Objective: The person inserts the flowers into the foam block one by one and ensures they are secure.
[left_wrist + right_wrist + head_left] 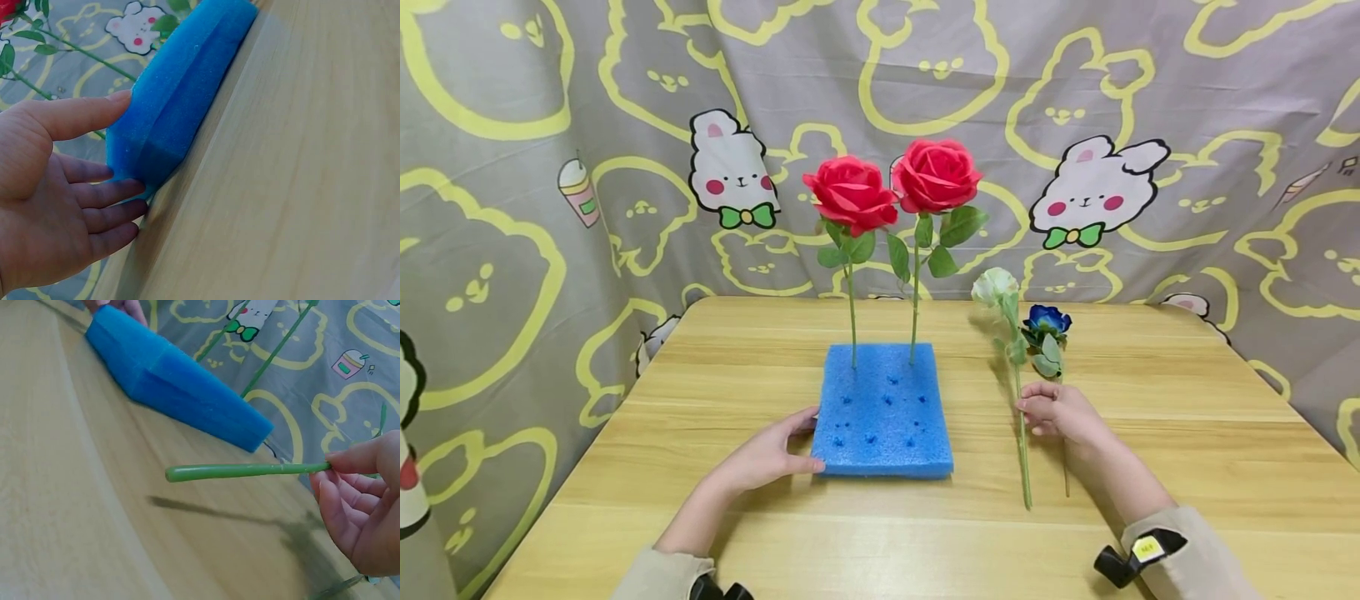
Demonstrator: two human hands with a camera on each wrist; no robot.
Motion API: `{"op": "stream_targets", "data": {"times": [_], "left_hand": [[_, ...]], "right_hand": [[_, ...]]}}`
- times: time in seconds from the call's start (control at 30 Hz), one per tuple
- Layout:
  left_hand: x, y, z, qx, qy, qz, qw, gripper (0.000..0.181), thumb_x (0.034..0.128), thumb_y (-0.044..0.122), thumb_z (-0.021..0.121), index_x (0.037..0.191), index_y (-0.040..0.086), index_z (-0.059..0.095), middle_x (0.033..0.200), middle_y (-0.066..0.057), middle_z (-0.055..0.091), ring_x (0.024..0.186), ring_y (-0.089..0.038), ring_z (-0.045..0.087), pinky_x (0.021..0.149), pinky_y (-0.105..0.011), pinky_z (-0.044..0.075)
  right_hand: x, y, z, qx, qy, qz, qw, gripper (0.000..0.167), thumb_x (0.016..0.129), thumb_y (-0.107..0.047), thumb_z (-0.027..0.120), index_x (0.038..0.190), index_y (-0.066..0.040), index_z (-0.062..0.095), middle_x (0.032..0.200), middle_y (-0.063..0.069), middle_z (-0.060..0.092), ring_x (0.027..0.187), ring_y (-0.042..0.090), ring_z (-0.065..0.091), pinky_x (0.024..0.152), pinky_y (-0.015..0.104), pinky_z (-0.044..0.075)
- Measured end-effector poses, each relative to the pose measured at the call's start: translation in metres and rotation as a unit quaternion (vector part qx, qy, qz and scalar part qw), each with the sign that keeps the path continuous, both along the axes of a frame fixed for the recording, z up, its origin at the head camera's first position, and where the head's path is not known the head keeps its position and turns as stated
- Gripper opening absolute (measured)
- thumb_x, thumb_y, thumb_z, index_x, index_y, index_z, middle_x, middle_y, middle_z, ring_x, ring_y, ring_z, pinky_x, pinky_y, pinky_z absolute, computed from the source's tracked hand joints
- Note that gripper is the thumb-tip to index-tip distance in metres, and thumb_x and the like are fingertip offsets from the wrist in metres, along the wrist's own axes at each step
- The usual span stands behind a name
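Two red roses stand upright in a blue foam block whose top has several small holes. My left hand rests against the block's left side, its thumb at the front corner and its fingers fairly straight, as the left wrist view also shows. To the right of the block, my right hand pinches the green stem of a white artificial flower between thumb and fingers. In the right wrist view the stem's lower end is held off the table. A blue rose lies just beyond that hand.
A wooden table lies beneath everything. Behind it hangs a grey curtain with yellow outlines and cartoon bunnies. The blue rose's thin stem runs under my right hand toward the front.
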State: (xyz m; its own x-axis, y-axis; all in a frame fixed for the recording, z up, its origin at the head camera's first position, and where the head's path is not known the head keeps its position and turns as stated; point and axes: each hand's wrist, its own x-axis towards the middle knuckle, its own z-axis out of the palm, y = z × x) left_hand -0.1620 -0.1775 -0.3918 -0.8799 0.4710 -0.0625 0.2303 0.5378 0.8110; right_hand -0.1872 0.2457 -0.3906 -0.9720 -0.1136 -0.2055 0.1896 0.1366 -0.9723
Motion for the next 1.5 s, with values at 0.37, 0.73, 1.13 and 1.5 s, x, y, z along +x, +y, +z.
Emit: {"op": "stream_targets", "data": {"times": [0.37, 0.73, 1.13, 1.5], "left_hand": [[0.0, 0.0, 0.001, 0.002, 0.001, -0.001, 1.0, 0.086, 0.0783, 0.029, 0.074, 0.142, -0.006, 0.028, 0.136, -0.024, 0.043, 0.126, -0.038, 0.038, 0.105, -0.054, 0.024], [0.0, -0.001, 0.0, 0.001, 0.003, 0.001, 1.0, 0.086, 0.0779, 0.027, 0.075, 0.142, -0.006, 0.028, 0.137, -0.024, 0.042, 0.126, -0.038, 0.038, 0.105, -0.055, 0.024], [-0.001, 0.0, -0.001, -0.004, 0.005, 0.001, 1.0, 0.087, 0.0778, 0.029, 0.075, 0.141, -0.007, 0.028, 0.136, -0.024, 0.043, 0.126, -0.039, 0.038, 0.105, -0.054, 0.025], [-0.001, 0.0, 0.001, 0.01, 0.006, -0.005, 0.9999, 0.085, 0.0797, 0.028, 0.073, 0.142, -0.007, 0.027, 0.139, -0.025, 0.039, 0.126, -0.039, 0.037, 0.104, -0.052, 0.028]], "right_hand": [[0.003, 0.012, 0.008, -0.105, 0.086, 0.032, 0.9902, 0.007, 0.088, -0.005, 0.061, 0.093, -0.009, 0.059, 0.083, -0.002, 0.063, 0.069, 0.006, 0.059, 0.063, 0.02, 0.053], [0.018, 0.007, 0.036, -0.118, 0.148, -0.002, 0.982, 0.007, 0.088, 0.003, 0.058, 0.092, -0.003, 0.056, 0.082, -0.001, 0.062, 0.072, 0.009, 0.06, 0.069, 0.026, 0.054], [0.023, 0.005, 0.061, -0.022, 0.257, -0.002, 0.9661, 0.004, 0.087, 0.002, 0.061, 0.087, -0.001, 0.058, 0.077, 0.0, 0.062, 0.07, 0.01, 0.062, 0.065, 0.027, 0.055], [0.031, -0.008, 0.077, 0.018, 0.324, -0.007, 0.946, 0.005, 0.086, 0.006, 0.06, 0.086, 0.007, 0.055, 0.079, 0.003, 0.065, 0.072, 0.01, 0.065, 0.064, 0.027, 0.055]]}}
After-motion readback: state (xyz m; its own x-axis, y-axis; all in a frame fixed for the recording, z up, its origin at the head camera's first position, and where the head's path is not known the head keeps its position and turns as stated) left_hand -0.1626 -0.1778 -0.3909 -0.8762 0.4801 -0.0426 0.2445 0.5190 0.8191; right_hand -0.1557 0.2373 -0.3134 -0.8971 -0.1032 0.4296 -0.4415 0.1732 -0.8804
